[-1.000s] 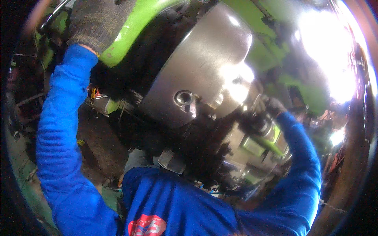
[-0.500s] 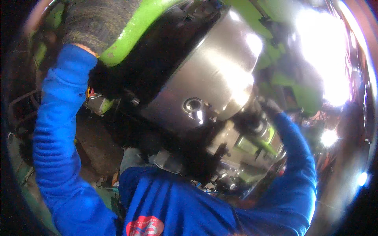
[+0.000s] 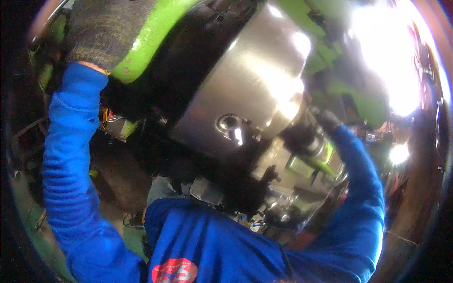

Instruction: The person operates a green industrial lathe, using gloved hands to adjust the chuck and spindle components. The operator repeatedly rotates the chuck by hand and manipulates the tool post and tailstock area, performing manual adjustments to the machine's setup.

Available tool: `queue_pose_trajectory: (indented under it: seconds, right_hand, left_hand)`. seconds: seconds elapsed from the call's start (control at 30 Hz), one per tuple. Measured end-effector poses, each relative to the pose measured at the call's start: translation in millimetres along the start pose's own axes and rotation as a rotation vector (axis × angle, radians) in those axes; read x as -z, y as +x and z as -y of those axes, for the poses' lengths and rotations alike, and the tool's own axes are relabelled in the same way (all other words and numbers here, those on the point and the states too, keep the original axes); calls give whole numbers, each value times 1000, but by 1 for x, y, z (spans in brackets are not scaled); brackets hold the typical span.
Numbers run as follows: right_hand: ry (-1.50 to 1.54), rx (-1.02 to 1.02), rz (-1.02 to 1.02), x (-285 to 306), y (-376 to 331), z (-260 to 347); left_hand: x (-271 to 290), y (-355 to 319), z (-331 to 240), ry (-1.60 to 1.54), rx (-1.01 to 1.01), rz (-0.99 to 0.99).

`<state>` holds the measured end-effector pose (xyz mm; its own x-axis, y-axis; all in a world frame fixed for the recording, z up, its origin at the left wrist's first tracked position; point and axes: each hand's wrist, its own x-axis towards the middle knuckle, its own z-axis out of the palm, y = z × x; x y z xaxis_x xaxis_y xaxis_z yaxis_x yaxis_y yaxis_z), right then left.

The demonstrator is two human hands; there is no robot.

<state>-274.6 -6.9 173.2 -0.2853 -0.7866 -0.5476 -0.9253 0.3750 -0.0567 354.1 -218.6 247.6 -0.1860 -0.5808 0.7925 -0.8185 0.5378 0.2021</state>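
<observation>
My left hand point(image 3: 106, 33), in a dark speckled knit glove, rests against a bright green curved panel point(image 3: 144, 52) at the upper left. Its fingers run out past the top edge. To the right of that panel is a large shiny sheet-metal housing point(image 3: 255, 75), with a round ringed opening point(image 3: 230, 124) low on its face. My right hand point(image 3: 326, 118), also gloved, reaches to the far side of the housing's right end. Blur and shadow hide its fingers, so what it touches cannot be made out.
Behind my right hand stand more green machine parts point(image 3: 363, 101) in strong glare. Below are a green-and-grey fitting point(image 3: 304, 165) and a clutter of small metal parts point(image 3: 278, 214). Loose coloured wires point(image 3: 111, 115) show beside my left sleeve.
My left hand and the green panel sit slightly lower and further left in the picture. The right forearm appears slightly further right. The housing has shifted only a little.
</observation>
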Motion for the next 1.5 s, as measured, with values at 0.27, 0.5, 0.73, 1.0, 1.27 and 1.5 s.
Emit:
queue_pose_trajectory:
  seconds: [0.27, 0.5, 0.73, 1.0, 1.27, 1.5]
  right_hand:
    - [-137, 170, -72, 4, -6, 24]
    - [-300, 188, -35, 11, -22, 48]
    - [-263, 177, -67, 13, -18, 62]
    - [71, 242, -86, 2, -13, 42]
    - [-39, 605, 21, -90, 118, -33]
    - [490, 563, 122, -80, 107, -26]
  left_hand:
    - [-1, 0, 4, 6, 18, 62]
    - [-11, 0, 13, -25, -24, 234]
    - [9, 9, 42, 284, -434, 347]
    - [-5, 3, 40, 199, -11, 371]
    - [11, 20, -5, -62, -16, 391]
    - [8, 11, 4, 60, -20, 324]
